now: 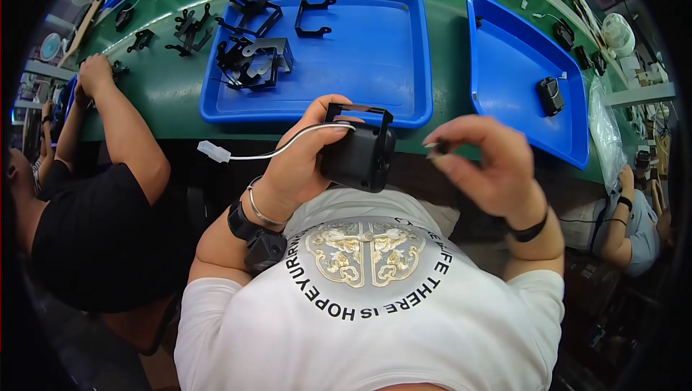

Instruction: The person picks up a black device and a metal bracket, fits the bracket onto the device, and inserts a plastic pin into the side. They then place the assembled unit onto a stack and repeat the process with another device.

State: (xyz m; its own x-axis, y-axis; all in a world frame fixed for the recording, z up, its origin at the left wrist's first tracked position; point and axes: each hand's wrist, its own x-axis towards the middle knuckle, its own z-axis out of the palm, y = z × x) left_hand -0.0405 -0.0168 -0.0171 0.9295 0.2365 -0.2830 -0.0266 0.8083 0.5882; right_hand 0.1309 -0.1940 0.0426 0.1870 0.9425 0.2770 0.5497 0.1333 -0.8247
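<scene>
A black box-shaped device (353,159) is gripped in my left hand (295,167), in front of my chest. A black U-shaped bracket (364,110) sits at its far end, and my left fingers wrap round its left side. From the device a black and white cable runs left over the hand to a white plug (214,151), which hangs free. To the right and apart from the device, my right hand (497,167) is closed in a pinch. Between its thumb and finger is a small dark piece (437,149), too small to name.
A blue tray (360,95) on the green table (173,95) carries several black brackets (252,63). In another blue tray (512,52) at the right lies a black device (550,95). More brackets and devices lie around. A co-worker's arm (122,117) reaches in at left; another person (627,225) is at right.
</scene>
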